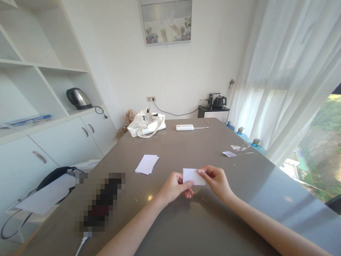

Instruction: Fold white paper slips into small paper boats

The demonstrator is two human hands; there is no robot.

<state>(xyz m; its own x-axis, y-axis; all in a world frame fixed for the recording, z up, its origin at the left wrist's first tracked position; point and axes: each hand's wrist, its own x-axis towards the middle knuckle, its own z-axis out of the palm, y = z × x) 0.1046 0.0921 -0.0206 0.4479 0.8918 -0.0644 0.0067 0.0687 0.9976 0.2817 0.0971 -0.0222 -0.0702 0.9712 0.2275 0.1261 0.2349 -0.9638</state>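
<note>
A small white piece of paper (192,176) is held above the near middle of the table by both of my hands. My left hand (178,185) grips its lower left edge, thumb on top and fingers underneath. At the upper right corner, my right hand (215,178) pinches the same paper between thumb and fingers. To the left on the tabletop lies a small stack of white paper sheets (146,164), slightly fanned. A folded piece of paper (229,154) rests farther off to the right, beside some white paper scraps (239,147).
The grey table (170,145) carries a white handbag (147,124) and a white power bank (184,127) with a short cable at its far end. A blurred dark object (102,202) with a white cable (82,245) lies at left. Water jugs (256,143) stand beyond the right edge.
</note>
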